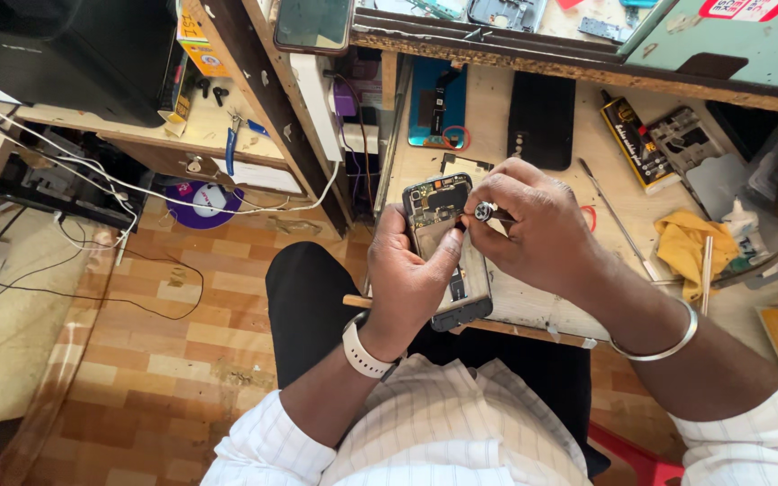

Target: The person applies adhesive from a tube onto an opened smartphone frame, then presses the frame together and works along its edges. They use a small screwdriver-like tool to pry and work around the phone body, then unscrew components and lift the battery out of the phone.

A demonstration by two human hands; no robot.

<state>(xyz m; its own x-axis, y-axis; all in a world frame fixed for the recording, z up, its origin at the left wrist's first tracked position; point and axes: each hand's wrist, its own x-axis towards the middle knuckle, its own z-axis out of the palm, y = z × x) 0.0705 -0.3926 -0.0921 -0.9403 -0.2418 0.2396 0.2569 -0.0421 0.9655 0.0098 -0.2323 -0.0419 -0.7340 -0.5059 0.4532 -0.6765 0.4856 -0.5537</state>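
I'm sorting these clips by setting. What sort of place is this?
Most likely a phone repair bench: an opened phone in the left hand, loose phone parts on the shelf, pliers nearby.

Worn wooden bench [533, 306]: yellow cloth [682, 247], black phone panel [541, 120], thin metal tool [619, 220], glue bottle [743, 225]

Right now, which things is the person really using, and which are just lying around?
In use:
- opened black phone with its back cover off, held in the left hand
- small round silver-tipped tool, pinched in the right hand

Lying about:
- yellow crumpled cloth
- blue-handled pliers
- long thin metal rod
- white glue bottle
- wooden workbench
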